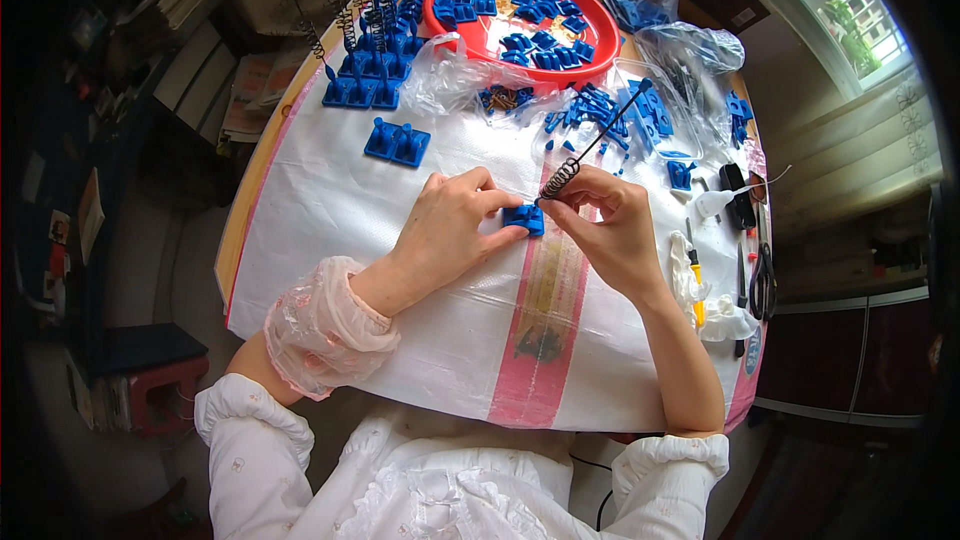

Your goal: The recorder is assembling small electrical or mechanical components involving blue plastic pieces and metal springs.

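On the covered table in front of me, my left hand (448, 218) pinches a small blue plastic base (524, 220) between thumb and fingers. My right hand (615, 238) is closed, thumb to fingertips, on the lower end of a black coil spring (564, 178). A thin dark rod (610, 125) rises from this spring, slanting up to the right. The spring's low end meets the base's upper right corner; whether it is seated there is hidden by the fingertips. Farther off to the left lies another blue base (397, 143) with two rounded knobs.
At the back left stand several blue bases with upright springs (370, 70). A red round tray (435, 15) holds blue parts. Loose blue pieces (595, 105) lie before it. Along the right edge are a yellow-handled screwdriver (697, 290), a white squeeze bottle (713, 203) and black scissors (764, 285).
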`<state>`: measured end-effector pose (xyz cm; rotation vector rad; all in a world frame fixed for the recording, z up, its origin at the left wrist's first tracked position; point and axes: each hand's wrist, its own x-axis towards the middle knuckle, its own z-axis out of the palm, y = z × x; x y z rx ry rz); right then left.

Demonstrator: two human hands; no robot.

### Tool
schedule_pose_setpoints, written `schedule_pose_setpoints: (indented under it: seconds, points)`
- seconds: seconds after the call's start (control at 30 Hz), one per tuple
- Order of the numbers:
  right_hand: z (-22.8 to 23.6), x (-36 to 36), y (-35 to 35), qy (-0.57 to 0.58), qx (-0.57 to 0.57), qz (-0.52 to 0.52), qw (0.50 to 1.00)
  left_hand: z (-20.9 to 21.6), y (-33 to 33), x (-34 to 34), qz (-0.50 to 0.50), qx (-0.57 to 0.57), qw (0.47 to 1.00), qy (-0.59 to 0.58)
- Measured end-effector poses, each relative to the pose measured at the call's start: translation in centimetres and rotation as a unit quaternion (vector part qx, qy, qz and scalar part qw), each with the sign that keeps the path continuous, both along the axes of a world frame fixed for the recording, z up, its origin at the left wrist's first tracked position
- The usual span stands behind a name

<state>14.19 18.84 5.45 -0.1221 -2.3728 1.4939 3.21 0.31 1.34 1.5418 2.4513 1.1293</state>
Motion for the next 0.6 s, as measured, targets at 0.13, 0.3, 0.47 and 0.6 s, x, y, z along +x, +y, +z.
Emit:
schedule_pose_setpoints:
  seconds: [0.13,0.3,0.47,0.6]
  points:
    - [-0.27,-0.11,0.02,0.003,-0.001,0.003,1.000,-0.26,-0.09,-0.20,-0.009,0.002,1.000,-0.006]
    - [-0.24,-0.02,0.13,0.020,0.029,0.003,0.999,-0.47,-0.11,-0.54,-0.023,0.005,1.000,-0.006]
    - [-0.06,-0.16,-0.09,0.042,0.077,0.003,0.996,-0.59,-0.23,-0.57,-0.026,0.002,1.000,-0.008]
    - [-0.08,-0.22,-0.21,0.040,0.082,-0.001,0.996,-0.96,-0.26,-0.61,-0.028,0.003,1.000,-0.012]
